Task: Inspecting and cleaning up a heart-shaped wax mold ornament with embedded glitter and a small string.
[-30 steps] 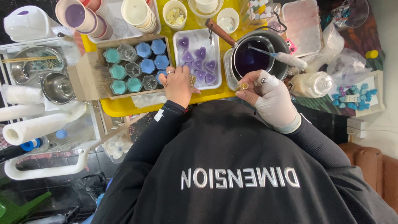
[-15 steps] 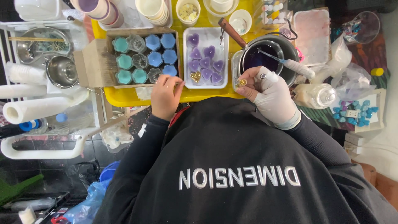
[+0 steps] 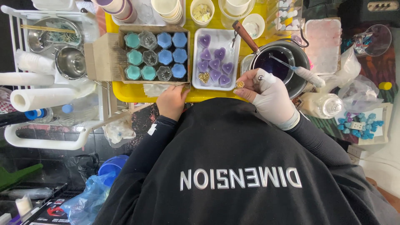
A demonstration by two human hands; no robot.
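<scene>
Right hand (image 3: 273, 100), wrapped in a pale glove, curled nearly closed, thumb and forefinger pinching a small round gold-coloured piece (image 3: 239, 84) just off the near right corner of the white rectangular tray (image 3: 234, 50). Left hand (image 3: 171, 102), bare below a black sleeve, loosely curled with knuckles bent, resting at the near edge of the yellow plastic tray (image 3: 129, 92); nothing seen in its grasp, though the palm side faces away.

Just beyond the right hand, on the white tray, purple heart-shaped candles (image 3: 213, 63) in two columns, with one gold glittered heart (image 3: 203, 77) at the near left corner. To the right of that tray, touching distance from the gloved fingers, a round metal pot of dark purple liquid (image 3: 273, 62) with a brown wooden handle (image 3: 246, 36) angled up to the left, and a thin white-handled probe (image 3: 301, 71) lying across its rim.

Beyond the left hand, an open cardboard box (image 3: 100, 56) holding flower-shaped jars: teal, blue and clear (image 3: 156, 56). Farther back, stacked paper cups (image 3: 166, 8) along the yellow tray's far edge. Off to the left, a white wire rack (image 3: 16, 29) with steel bowls (image 3: 71, 62) and rolls of white paper (image 3: 41, 98). On the right, crumpled clear plastic bags (image 3: 354, 93) and small blue pieces (image 3: 360, 125) on a card.
</scene>
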